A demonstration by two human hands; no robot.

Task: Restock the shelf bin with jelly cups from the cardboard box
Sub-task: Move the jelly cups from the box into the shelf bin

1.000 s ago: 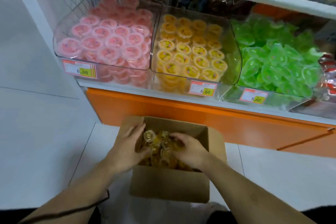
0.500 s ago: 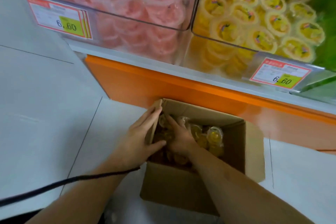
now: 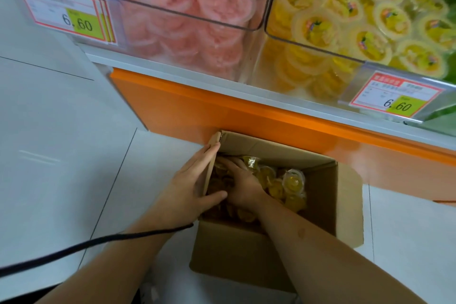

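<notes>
An open cardboard box (image 3: 345, 195) stands on the white floor against the orange shelf base. Yellow jelly cups (image 3: 293, 181) lie loose inside it. My left hand (image 3: 190, 180) holds the box's left wall, fingers flat on the outside and thumb inside. My right hand (image 3: 244, 186) is down in the box, its fingers stretched over the cups at the left side, with the tips hidden. Above, the clear shelf bin (image 3: 271, 32) of yellow jelly cups (image 3: 387, 17) sits at the upper right.
A clear bin of pink jelly cups (image 3: 187, 15) sits left of the yellow one. Price tags reading 6.60 (image 3: 74, 17) (image 3: 397, 99) hang on the bin fronts. The orange base panel (image 3: 246, 116) runs under the shelf edge. A black cord (image 3: 98, 239) crosses my left forearm.
The view has dropped closer to the box and shelf. My left hand moved from among the cups to the box's left wall. My right hand reached across to the box's left side.
</notes>
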